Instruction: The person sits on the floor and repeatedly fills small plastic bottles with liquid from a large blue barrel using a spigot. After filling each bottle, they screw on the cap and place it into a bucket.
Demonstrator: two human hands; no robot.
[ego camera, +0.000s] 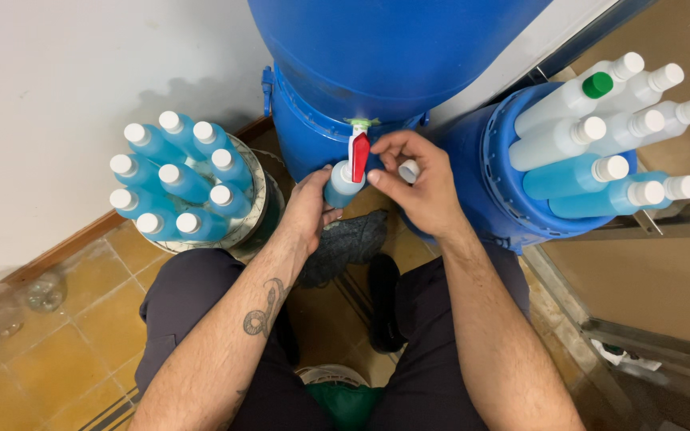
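A person sits on a tiled floor, seen from above, facing a large blue plastic drum (393, 56) that rises just beyond both hands. A small tap with a red lever (358, 152) juts from the drum's lower band.

The left hand (309, 209) is wrapped around a small plastic bottle part-filled with blue liquid (340, 185), holding its open neck right under the tap. The right hand (421, 185) pinches the red lever with thumb and forefinger, and keeps a white screw cap (410, 170) tucked among its other fingers. Judging by this, the bottle is mid-fill and not yet capped.

Left of the left hand, a round bucket (251, 209) holds a cluster of capped bottles full of blue liquid (177, 187). Right of the right hand, a blue plastic tub (495, 195) holds capped bottles lying on their sides (600, 140), some blue, others nearly clear. Nothing blocks the tap.
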